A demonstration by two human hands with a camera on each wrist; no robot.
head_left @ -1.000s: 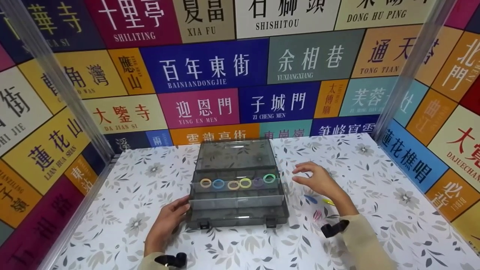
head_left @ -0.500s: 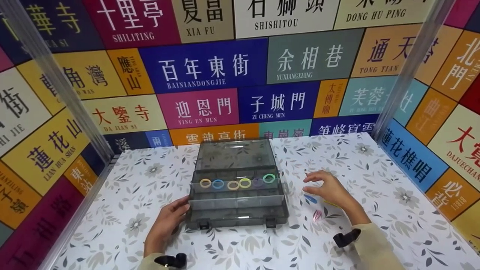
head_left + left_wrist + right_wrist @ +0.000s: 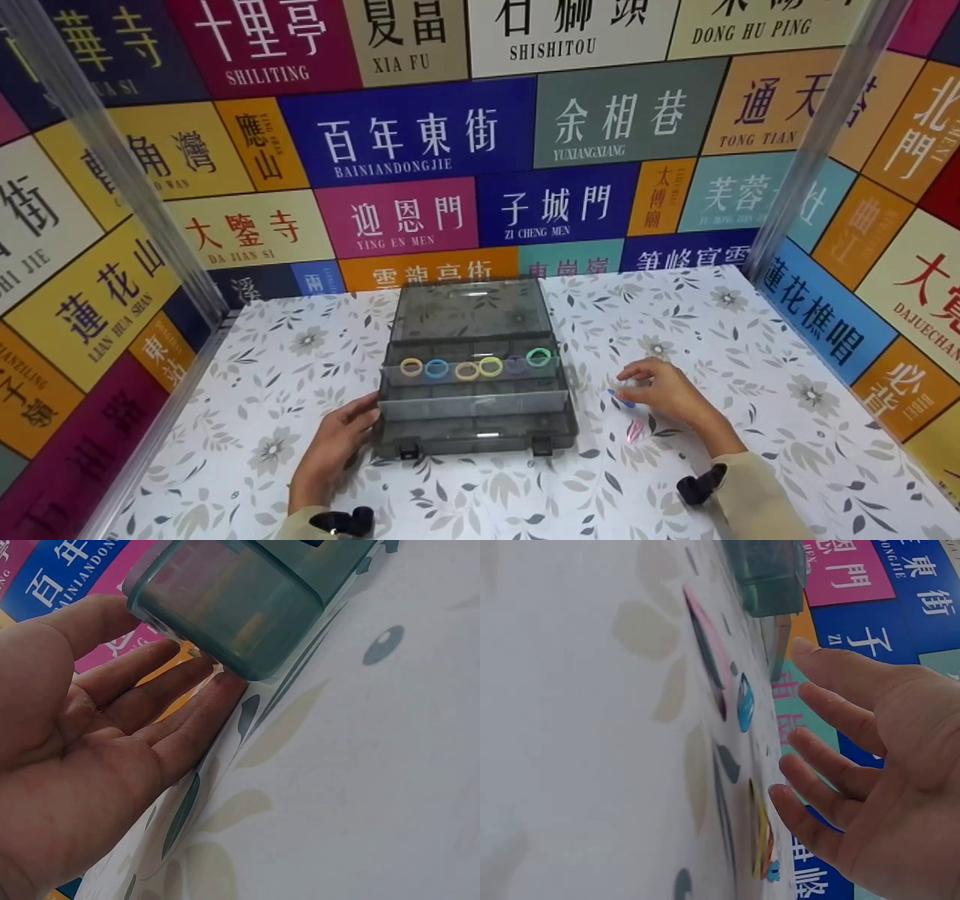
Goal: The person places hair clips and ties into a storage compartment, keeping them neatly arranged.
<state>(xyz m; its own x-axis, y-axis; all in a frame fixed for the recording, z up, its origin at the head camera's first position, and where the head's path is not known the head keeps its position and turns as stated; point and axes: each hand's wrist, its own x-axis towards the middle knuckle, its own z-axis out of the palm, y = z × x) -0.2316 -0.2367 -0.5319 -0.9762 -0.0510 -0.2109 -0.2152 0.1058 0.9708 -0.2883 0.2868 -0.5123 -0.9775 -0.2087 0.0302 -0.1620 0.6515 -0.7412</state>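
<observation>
Head view looks forward and down; nearer wrist views share its box (image 3: 476, 442).

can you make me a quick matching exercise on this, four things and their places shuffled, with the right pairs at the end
Things:
1. left hand
2. green ring
3. pink item
4. right hand

Places, as the head view shows them:
A. at the right end of the row of rings
B. close to the small blue item, fingers nearest it
C. at the left side of the box
D. lying on the patterned table, to the right of the box

Right pairs: 1-C, 2-A, 3-D, 4-B
</observation>
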